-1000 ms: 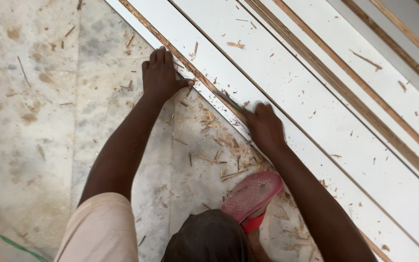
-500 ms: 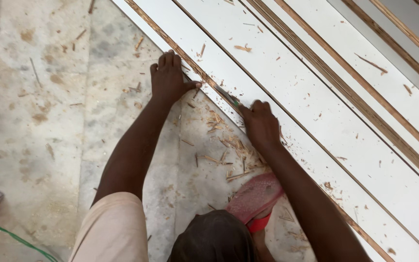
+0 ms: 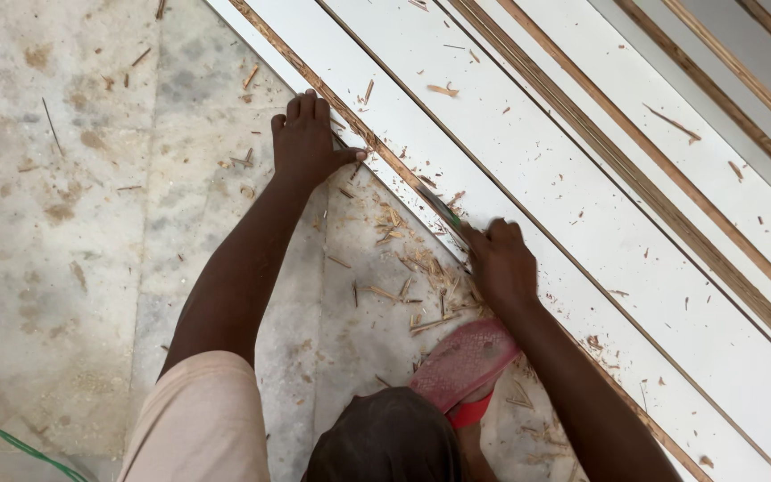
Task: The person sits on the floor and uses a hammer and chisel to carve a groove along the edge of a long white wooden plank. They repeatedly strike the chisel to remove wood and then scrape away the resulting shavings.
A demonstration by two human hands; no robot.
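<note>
Head view: red sandal (image 3: 461,361) at 6 o'clock, wood shavings (image 3: 412,268) on the floor just above it. Right hand (image 3: 503,268) is clamped on a blade (image 3: 443,210) pressed to the raw edge of the white board (image 3: 528,170). Left hand (image 3: 307,143) at 11 o'clock lies flat and open, bracing that edge. Trimming looks mid-stroke; next move needs steady pressure along the edge.

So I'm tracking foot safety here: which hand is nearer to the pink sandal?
Right. The right hand grips a blade at the board edge just above the pink sandal; the left hand presses the same edge much farther up.
</note>
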